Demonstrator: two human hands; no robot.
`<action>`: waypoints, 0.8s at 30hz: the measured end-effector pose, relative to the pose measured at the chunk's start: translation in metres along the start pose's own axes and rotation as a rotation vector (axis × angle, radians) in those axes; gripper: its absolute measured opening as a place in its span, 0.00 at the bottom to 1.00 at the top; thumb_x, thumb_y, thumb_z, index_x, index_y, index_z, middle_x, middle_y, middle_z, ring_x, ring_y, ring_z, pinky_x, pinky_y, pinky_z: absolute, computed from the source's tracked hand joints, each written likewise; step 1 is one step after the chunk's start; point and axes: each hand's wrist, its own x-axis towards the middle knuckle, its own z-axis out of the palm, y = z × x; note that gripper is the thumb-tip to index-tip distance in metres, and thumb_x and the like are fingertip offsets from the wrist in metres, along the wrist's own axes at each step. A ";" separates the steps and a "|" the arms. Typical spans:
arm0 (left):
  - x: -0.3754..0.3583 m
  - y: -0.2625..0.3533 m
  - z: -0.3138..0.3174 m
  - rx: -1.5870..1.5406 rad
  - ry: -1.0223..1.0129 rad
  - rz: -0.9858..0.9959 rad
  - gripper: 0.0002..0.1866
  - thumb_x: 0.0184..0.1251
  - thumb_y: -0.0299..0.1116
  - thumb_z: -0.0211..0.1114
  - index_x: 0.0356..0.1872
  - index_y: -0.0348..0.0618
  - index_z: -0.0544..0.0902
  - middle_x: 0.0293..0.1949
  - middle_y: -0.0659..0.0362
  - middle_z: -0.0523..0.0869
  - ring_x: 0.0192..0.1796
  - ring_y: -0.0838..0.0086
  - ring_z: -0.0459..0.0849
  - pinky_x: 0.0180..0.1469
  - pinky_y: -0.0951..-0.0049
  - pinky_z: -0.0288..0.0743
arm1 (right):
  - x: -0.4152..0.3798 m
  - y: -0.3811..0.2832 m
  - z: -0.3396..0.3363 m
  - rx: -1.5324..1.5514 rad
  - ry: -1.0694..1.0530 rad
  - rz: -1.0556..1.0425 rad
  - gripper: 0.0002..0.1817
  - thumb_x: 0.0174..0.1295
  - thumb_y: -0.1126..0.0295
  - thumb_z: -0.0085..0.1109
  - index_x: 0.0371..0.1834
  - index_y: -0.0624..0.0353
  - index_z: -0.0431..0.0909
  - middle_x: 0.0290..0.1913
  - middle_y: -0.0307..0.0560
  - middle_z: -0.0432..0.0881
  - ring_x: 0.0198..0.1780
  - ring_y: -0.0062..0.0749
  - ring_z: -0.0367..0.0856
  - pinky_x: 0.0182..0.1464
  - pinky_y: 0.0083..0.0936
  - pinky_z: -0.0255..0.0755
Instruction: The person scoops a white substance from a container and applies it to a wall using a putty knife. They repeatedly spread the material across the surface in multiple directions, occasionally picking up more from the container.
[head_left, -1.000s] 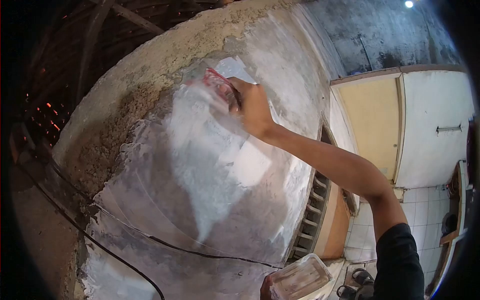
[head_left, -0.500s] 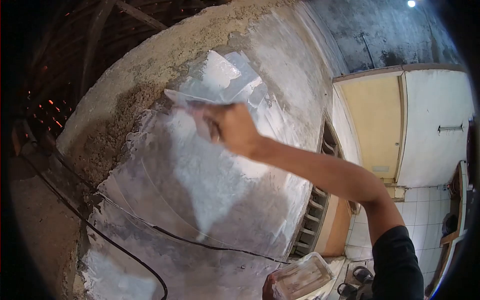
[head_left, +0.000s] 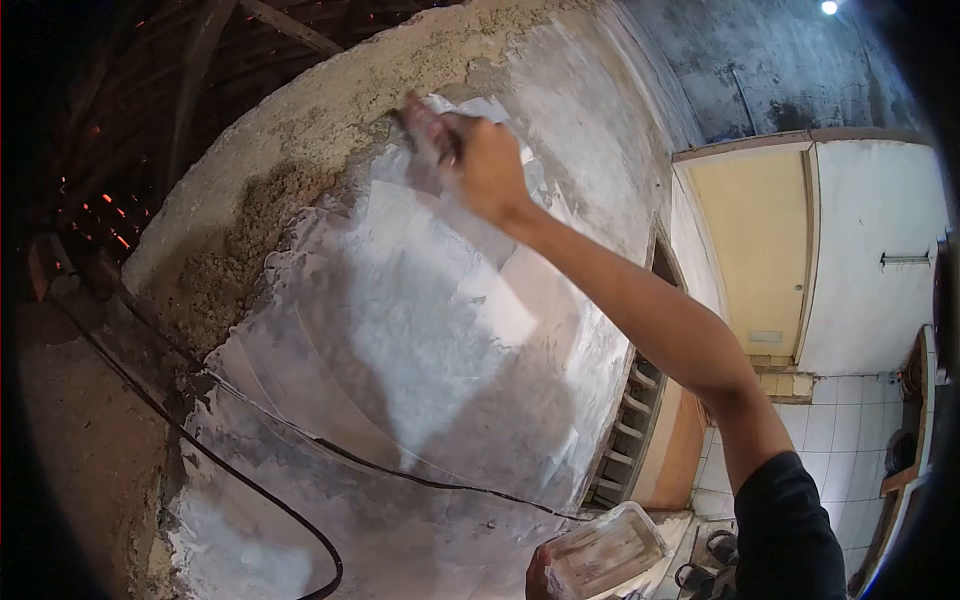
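My right hand (head_left: 487,168) is up at the top of the wall, closed around a putty knife (head_left: 432,135) that is smeared by motion. Beneath it, wet white putty (head_left: 405,225) covers the grey wall in broad strokes and ridges. At the bottom of the view, the fingers of my left hand (head_left: 538,574) grip the side of a clear rectangular plastic tub (head_left: 608,552), tilted toward me, with whitish residue inside. Most of the left hand is out of view or behind the tub.
A dark cable (head_left: 400,470) runs across the wall's lower part. Rough bare mortar (head_left: 260,220) borders the coated area, below dark roof beams (head_left: 195,80). To the right are a slatted vent opening (head_left: 625,420), a yellow door (head_left: 755,240) and sandals (head_left: 722,545) on the floor.
My right hand with the putty knife has moved up the wall, toward the rough top edge. The putty beneath shows a smoother, wider spread. My left hand and the tub stay nearly in place.
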 end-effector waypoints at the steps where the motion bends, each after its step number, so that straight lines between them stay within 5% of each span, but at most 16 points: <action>1: -0.006 -0.009 0.015 0.051 -0.015 -0.001 0.29 0.73 0.49 0.52 0.66 0.38 0.67 0.63 0.52 0.73 0.65 0.62 0.70 0.67 0.60 0.64 | -0.006 -0.006 -0.004 -0.006 0.002 -0.001 0.10 0.50 0.77 0.55 0.36 0.62 0.83 0.26 0.65 0.79 0.29 0.57 0.80 0.37 0.41 0.74; 4: -0.031 -0.031 0.061 0.211 -0.053 0.000 0.29 0.73 0.50 0.52 0.65 0.38 0.68 0.61 0.51 0.74 0.63 0.61 0.71 0.65 0.59 0.66 | -0.015 -0.016 -0.013 0.165 -0.059 -0.061 0.06 0.60 0.76 0.52 0.33 0.63 0.81 0.20 0.61 0.72 0.20 0.47 0.67 0.29 0.35 0.68; 9: -0.085 -0.067 0.144 0.444 -0.128 0.038 0.28 0.73 0.51 0.51 0.63 0.39 0.69 0.59 0.51 0.75 0.61 0.60 0.73 0.63 0.58 0.68 | 0.005 0.016 -0.001 0.076 0.137 -0.138 0.06 0.58 0.76 0.53 0.34 0.61 0.81 0.20 0.58 0.74 0.17 0.44 0.72 0.27 0.35 0.70; 12: -0.114 -0.090 0.195 0.581 -0.175 0.059 0.27 0.73 0.51 0.50 0.61 0.39 0.70 0.57 0.50 0.76 0.59 0.60 0.75 0.62 0.58 0.70 | -0.016 0.021 0.025 -0.078 -0.019 -0.222 0.12 0.52 0.76 0.54 0.38 0.57 0.83 0.26 0.56 0.82 0.20 0.43 0.80 0.29 0.35 0.77; 18: -0.149 -0.142 0.271 0.863 -0.259 0.061 0.27 0.74 0.52 0.49 0.59 0.39 0.72 0.54 0.49 0.78 0.56 0.58 0.78 0.59 0.56 0.73 | -0.045 -0.026 -0.007 0.241 -0.209 -0.276 0.13 0.50 0.81 0.50 0.36 0.60 0.84 0.26 0.55 0.83 0.16 0.36 0.77 0.26 0.31 0.77; 20: -0.158 -0.150 0.288 0.969 -0.284 0.060 0.26 0.74 0.52 0.48 0.58 0.39 0.72 0.53 0.49 0.79 0.55 0.58 0.78 0.58 0.56 0.75 | -0.021 -0.014 -0.013 0.050 -0.016 -0.207 0.18 0.45 0.81 0.56 0.42 0.59 0.84 0.26 0.51 0.85 0.24 0.40 0.84 0.35 0.34 0.79; 21: -0.164 -0.156 0.295 1.018 -0.297 0.063 0.26 0.74 0.53 0.48 0.58 0.39 0.72 0.53 0.49 0.79 0.55 0.58 0.79 0.58 0.55 0.75 | -0.009 -0.010 -0.020 0.109 0.037 -0.036 0.13 0.43 0.79 0.58 0.35 0.60 0.84 0.27 0.56 0.84 0.26 0.47 0.84 0.36 0.37 0.78; 24: -0.170 -0.158 0.308 1.065 -0.372 0.134 0.27 0.75 0.53 0.46 0.59 0.40 0.71 0.54 0.49 0.77 0.56 0.58 0.78 0.57 0.54 0.76 | 0.025 0.025 -0.011 -0.098 0.263 0.122 0.10 0.48 0.74 0.62 0.34 0.61 0.84 0.29 0.63 0.83 0.32 0.55 0.83 0.39 0.42 0.77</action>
